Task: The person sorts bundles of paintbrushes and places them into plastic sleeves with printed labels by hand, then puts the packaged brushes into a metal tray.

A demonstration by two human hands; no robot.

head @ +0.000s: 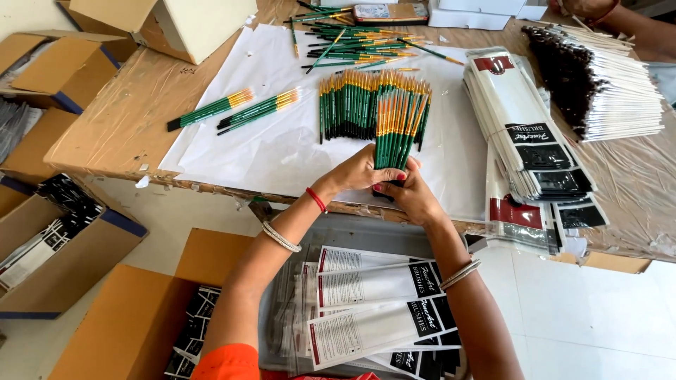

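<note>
Left hand and right hand are both closed around the lower ends of a bundle of green paintbrushes, held upright at the near edge of the bench, on white paper; a brush row lies just behind

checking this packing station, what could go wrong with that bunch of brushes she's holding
Both hands, left hand and right hand, grip the brushes only at the handle ends, so the fan could splay and slip. They sit near the table edge; dropped ones may fall into the sleeves below. The bunch could also nudge the row behind.
</note>
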